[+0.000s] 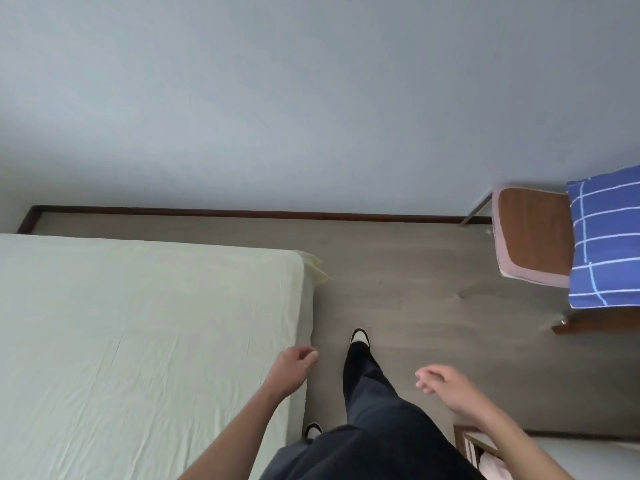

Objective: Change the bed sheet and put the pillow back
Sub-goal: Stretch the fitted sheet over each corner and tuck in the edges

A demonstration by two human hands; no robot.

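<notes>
a pale green fitted bed sheet (138,341) lies smooth over the mattress of the bed on the left, one loose corner flap sticking out at the far right corner. the blue pillow with a white grid pattern (606,240) rests on a brown wooden chair with a pink rim (530,233) by the grey wall, well apart from the bed. the person stands on the grey wood floor (415,271) beside the bed. the left hand (292,367) hangs over the bed's edge, fingers loosely curled, gripping nothing. the right hand (441,382) is relaxed, holding nothing.
</notes>
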